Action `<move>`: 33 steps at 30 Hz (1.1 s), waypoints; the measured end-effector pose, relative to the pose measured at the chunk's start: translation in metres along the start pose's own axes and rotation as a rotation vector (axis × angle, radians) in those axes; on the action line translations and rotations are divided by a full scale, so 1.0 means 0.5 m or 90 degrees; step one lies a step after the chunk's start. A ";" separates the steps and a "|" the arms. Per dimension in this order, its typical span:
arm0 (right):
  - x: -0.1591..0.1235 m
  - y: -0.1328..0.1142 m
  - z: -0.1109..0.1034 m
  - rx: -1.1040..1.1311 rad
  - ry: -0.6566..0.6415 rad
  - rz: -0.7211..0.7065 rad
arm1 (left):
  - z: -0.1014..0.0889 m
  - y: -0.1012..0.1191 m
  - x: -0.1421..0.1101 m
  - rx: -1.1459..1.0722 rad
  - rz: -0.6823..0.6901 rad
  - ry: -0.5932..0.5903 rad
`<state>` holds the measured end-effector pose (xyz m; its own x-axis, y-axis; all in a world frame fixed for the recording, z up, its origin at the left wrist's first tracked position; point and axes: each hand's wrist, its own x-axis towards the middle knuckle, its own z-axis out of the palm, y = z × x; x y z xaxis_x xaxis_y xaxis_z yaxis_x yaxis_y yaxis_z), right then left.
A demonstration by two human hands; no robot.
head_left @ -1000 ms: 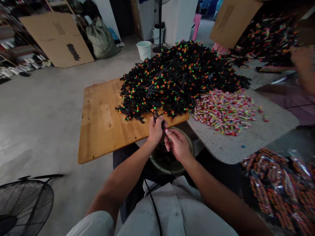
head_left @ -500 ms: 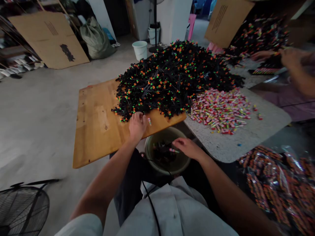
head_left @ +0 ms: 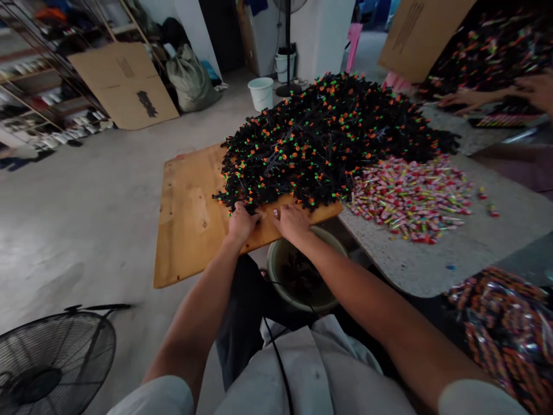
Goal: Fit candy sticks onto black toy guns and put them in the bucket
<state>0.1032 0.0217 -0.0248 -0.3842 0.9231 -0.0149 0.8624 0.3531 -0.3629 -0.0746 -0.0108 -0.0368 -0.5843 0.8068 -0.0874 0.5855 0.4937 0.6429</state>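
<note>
My left hand (head_left: 242,222) is at the near edge of a big heap of black plastic pieces with orange and green tips (head_left: 302,144). Its thumb is spread from the fingers, which touch the heap's front. Beside it, my right hand (head_left: 294,222) reaches over the wooden board (head_left: 185,230), back up. A small pink-and-white wrapped tube (head_left: 276,214) shows at its thumb, apparently pinched; the other fingertips are partly hidden. Below my right forearm is a round bucket (head_left: 273,271) with dark pieces inside.
Many pink, red and yellow wrapped tubes (head_left: 410,196) are piled on the grey tabletop (head_left: 401,265) at right. Bagged goods (head_left: 505,328) lie at lower right. Another person's hands (head_left: 470,99) work at far right. A fan (head_left: 47,369) stands at lower left.
My right hand has moved from above the bucket, where it held a wrapped tube, up to the board beside my left hand. The view has turned slightly left.
</note>
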 end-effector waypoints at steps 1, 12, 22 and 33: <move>0.004 -0.002 0.007 0.001 -0.007 0.001 | -0.004 -0.010 0.000 -0.099 -0.004 -0.007; -0.095 0.042 0.061 0.771 -0.034 0.031 | 0.047 0.001 -0.087 -0.725 -0.028 -0.213; -0.135 0.054 0.032 0.923 -0.012 0.104 | 0.058 0.046 -0.126 -0.752 -0.013 -0.244; -0.186 0.065 0.038 0.765 -0.015 0.005 | 0.109 0.077 -0.206 -0.778 -0.102 -0.080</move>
<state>0.1608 -0.0554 -0.0528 -0.3965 0.9174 -0.0332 0.0114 -0.0313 -0.9994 0.0385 -0.0571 -0.0444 -0.5038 0.8241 -0.2588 -0.4351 0.0167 0.9002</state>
